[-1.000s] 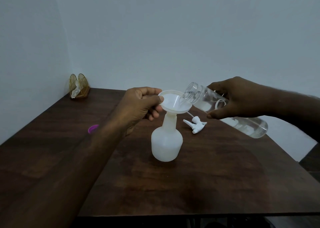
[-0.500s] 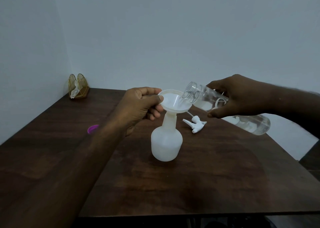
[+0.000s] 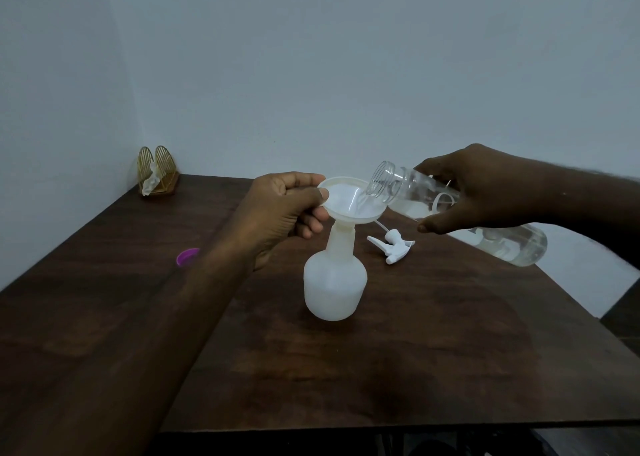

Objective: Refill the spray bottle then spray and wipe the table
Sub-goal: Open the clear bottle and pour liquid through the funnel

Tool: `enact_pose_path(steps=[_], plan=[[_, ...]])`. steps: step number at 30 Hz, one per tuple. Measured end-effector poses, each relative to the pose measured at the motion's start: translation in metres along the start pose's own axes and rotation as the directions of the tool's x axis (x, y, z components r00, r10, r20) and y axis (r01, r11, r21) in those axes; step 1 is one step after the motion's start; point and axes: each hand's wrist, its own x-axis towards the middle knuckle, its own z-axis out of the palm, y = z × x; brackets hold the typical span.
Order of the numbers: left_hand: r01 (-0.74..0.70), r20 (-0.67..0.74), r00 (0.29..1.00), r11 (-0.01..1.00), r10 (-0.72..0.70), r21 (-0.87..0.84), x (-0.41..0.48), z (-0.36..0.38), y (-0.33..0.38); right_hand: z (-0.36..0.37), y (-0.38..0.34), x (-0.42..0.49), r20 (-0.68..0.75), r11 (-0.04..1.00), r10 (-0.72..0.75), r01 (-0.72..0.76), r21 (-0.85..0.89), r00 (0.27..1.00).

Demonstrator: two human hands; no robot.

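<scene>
Refill stage, step 1 of 3. Your left hand (image 3: 287,206) pinches the funnel (image 3: 349,201) rim, thumb on top and fingers curled beneath, steadying it in the neck of the spray bottle (image 3: 334,282), which stands upright mid-table (image 3: 415,369). Your right hand (image 3: 485,188) is wrapped round the clear bottle (image 3: 512,244), tilted with its mouth over the funnel; water appears to be running in, though the stream is faint. The trigger head (image 3: 394,247) lies detached behind. Remaining: refit head, spray, wipe.
</scene>
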Motion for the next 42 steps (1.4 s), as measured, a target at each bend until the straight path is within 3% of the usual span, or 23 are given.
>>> enact_pose_path(steps=[19,42], plan=[[-0.008,0.014,1.000,1.000,0.008,0.011,0.0002,0.0006,-0.0011,-0.0003,-0.0032,-0.0023,0.016,0.998,-0.054,0.055,-0.018,0.998],[-0.002,0.015,1.000,1.000,0.002,-0.007,0.0004,0.0011,-0.0013,-0.0009,0.0006,0.0011,-0.007,0.999,-0.018,0.018,-0.049,1.000]])
